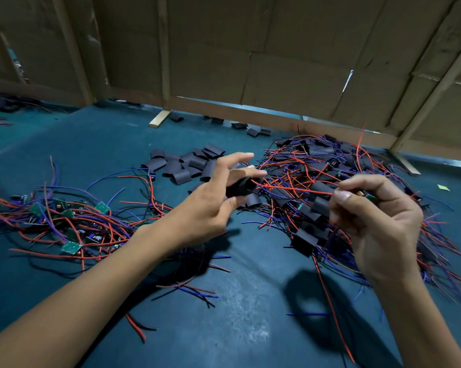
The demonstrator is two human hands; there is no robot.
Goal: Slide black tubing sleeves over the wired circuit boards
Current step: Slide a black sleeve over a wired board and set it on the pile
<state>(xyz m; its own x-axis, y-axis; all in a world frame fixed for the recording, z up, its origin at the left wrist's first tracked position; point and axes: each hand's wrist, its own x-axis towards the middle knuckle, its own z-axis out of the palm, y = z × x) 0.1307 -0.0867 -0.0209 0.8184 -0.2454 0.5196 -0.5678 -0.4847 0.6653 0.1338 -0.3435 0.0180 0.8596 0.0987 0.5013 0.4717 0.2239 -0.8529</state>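
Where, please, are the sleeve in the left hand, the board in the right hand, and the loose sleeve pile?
held sleeve [241, 187], head view, open end.
held board [371, 197], head view, green edge.
sleeve pile [183, 166], head view, middle.

Two bare forearms, left hand [213, 200], right hand [378, 224], no sleeves

Dim scene, light from above. Dark hand shadows on teal table [237, 314], pale glare patch beside them. Wide-angle bowing at frame edges. Fingertips slightly motion-blurred.
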